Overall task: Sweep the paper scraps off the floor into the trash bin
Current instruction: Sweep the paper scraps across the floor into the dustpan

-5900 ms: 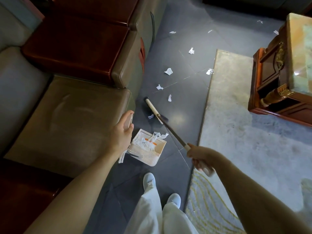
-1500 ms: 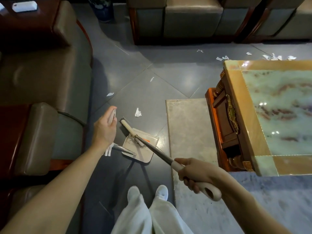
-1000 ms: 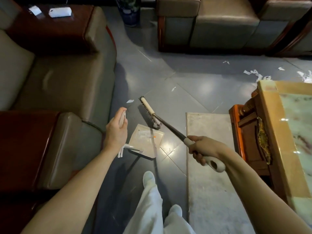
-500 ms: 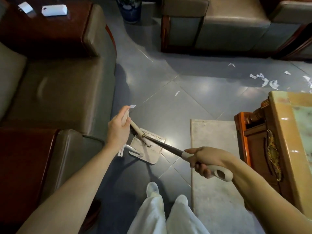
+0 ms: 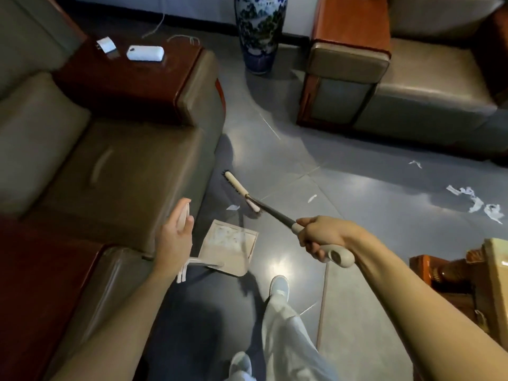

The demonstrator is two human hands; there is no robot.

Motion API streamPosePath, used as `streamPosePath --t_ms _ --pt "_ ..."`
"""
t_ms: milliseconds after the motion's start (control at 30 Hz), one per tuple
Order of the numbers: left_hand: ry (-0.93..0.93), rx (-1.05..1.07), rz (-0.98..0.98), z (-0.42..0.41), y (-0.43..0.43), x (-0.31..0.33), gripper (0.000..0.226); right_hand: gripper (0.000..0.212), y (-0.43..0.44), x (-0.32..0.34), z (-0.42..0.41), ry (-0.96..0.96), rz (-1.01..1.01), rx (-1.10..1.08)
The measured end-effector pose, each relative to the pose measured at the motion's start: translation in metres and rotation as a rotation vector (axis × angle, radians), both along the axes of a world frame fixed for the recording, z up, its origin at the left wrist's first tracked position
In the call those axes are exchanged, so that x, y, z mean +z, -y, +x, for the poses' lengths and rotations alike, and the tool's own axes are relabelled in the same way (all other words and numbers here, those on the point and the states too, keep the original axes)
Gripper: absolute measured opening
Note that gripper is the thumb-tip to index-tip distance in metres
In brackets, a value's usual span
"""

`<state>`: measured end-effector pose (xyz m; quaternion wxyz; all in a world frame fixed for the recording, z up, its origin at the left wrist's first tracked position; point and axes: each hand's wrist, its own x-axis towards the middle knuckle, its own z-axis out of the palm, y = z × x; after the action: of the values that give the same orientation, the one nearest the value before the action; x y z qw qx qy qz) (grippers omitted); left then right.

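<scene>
Two bare hands are at work over a shiny grey tile floor (image 5: 288, 166). The right hand (image 5: 320, 237), at the middle right of the frame, has its grip closed tight round the beige end of a long broom (image 5: 277, 215) with a dark stick and a beige brush head (image 5: 238, 189). The broom's long line runs from that hand up and to the left. The brush head points to the upper left, at the big grey-brown leather sofa (image 5: 110, 166). The head is low over the floor, but I cannot tell if it touches.

The left hand (image 5: 176, 239), at the middle left, has its grip closed round the thin pale handle of a flat beige dustpan (image 5: 228, 246). The dustpan is down by the floor between the two hands, just below the brush head in the frame. Its wide edge faces the upper right, and its handle corner is at the lower left.

One small white paper scrap (image 5: 233, 207) lies on the floor just above the dustpan, right beside the brush head. Another little scrap (image 5: 312, 198) lies to the right of the stick. A bunch of torn white scraps (image 5: 472, 200) lies far off at the right edge. A tall blue-and-white vase (image 5: 258, 34) stands at the top middle. White shoes (image 5: 279, 287) show near the bottom.
</scene>
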<state>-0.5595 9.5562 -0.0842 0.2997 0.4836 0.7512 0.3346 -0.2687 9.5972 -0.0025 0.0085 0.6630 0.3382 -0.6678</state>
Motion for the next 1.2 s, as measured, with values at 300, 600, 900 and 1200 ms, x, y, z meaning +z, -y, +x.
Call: streamPosePath --t_ms 300,600,900,1200 --pt "-0.134 0.043 -0.005 -0.008 -0.084 0.001 0.034 0.029 -0.076 -0.038 -0.026 -0.006 -0.174 0.347" --pt "-0.123 -0.086 -0.004 0.018 -0.124 0.018 0.033 0.036 -0.092 0.02 0.07 -0.133 -0.315 -0.037" --pt "-0.125 -0.415 0.089 0.094 -0.21 0.027 0.033 0.059 -0.082 0.033 0.146 -0.103 -0.126 -0.44" --pt "-0.187 -0.767 -0.003 0.174 -0.316 0.001 0.036 0.037 -0.119 -0.006 0.162 0.054 -0.054 -0.607"
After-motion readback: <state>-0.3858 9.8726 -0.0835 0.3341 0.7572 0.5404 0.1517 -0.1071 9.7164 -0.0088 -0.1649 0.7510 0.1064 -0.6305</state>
